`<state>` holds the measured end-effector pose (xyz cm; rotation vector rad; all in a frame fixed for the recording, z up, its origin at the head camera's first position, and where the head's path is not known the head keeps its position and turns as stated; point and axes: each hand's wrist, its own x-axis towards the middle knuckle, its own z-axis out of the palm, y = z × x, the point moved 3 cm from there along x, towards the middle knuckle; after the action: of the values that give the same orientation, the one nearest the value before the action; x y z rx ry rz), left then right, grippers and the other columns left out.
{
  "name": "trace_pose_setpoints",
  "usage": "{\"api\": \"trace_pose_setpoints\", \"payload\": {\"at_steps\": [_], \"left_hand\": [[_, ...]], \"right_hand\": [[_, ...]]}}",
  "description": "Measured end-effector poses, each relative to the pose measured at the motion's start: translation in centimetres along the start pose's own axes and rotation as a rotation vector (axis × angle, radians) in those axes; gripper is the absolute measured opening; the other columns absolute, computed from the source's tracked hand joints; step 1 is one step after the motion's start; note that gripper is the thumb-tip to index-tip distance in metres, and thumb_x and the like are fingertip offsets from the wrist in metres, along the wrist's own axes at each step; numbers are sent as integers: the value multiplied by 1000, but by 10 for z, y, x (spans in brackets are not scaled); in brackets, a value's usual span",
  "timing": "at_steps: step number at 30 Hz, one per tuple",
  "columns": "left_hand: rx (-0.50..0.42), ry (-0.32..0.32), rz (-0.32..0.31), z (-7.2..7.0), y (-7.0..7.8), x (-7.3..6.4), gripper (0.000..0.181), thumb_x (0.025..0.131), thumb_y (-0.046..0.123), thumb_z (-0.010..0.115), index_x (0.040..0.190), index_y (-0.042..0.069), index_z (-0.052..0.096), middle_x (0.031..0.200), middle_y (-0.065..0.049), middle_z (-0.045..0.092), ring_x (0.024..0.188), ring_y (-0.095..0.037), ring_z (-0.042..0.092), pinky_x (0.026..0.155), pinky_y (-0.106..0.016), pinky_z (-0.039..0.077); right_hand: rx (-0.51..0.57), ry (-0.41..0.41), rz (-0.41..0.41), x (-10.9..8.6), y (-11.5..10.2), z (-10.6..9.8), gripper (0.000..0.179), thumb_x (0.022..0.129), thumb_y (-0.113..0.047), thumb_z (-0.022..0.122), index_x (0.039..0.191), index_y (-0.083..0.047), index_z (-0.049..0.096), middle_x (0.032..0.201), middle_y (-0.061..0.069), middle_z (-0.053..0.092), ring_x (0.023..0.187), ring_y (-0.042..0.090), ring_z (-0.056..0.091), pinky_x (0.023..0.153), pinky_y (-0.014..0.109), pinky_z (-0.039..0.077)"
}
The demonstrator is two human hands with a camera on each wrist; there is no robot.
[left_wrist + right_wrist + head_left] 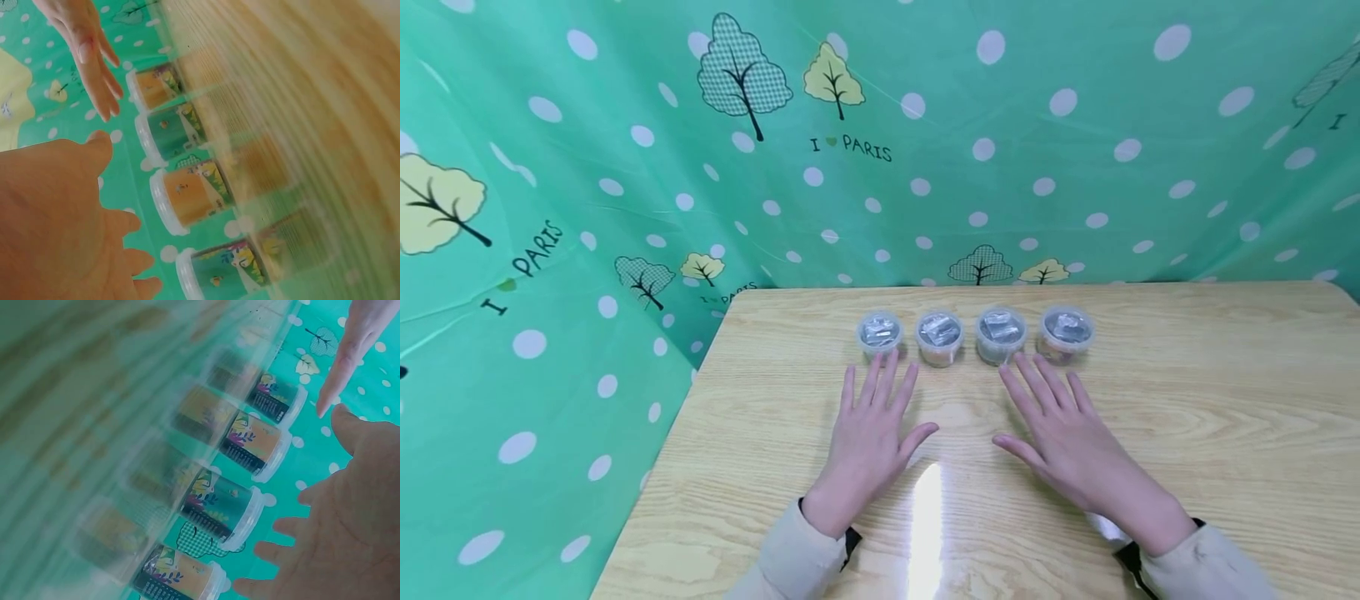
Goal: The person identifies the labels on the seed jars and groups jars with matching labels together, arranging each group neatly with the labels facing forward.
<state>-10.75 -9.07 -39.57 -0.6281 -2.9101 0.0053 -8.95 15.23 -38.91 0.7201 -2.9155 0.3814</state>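
Several small round tubs with clear lids stand in a row near the table's back edge: a green-labelled one (pixel 879 327) at the left, then an orange one (pixel 939 330), another green one (pixel 1001 327) and an orange one (pixel 1066 327) at the right. My left hand (pixel 867 437) is stretched out palm down before the left tubs, fingers spread, holding nothing. Likewise flat and spread, my right hand (pixel 1075 454) is before the right tubs, its fingertips overlapping their fronts in the head view. Whether fingers touch the tubs I cannot tell.
The tubs stand on a light wood-grain table (pixel 760 467), which carries a bright streak of reflected light between the forearms. A green cloth (pixel 880 225) with white dots and printed trees hangs behind the table and along its left side.
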Motion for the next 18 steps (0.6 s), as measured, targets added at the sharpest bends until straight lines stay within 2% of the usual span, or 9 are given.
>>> {"api": "trace_pose_setpoints", "payload": {"at_steps": [9, 18], "left_hand": [[-24, 35, 9, -2, -6, 0, 74, 100, 60, 38, 159, 17, 24, 166, -12, 14, 153, -31, 12, 124, -57, 7], [-75, 36, -6, -2, -15, 1, 72, 101, 58, 38, 159, 19, 21, 166, -12, 13, 153, -30, 10, 125, -57, 5]], "right_hand": [[-5, -18, -18, 8, -4, 2, 77, 101, -45, 52, 159, -11, 15, 165, 17, 12, 150, 42, 13, 119, 64, 18], [-18, 36, -111, 25, -16, 6, 77, 99, -42, 57, 157, -6, 21, 163, 20, 18, 149, 42, 19, 121, 61, 20]]}}
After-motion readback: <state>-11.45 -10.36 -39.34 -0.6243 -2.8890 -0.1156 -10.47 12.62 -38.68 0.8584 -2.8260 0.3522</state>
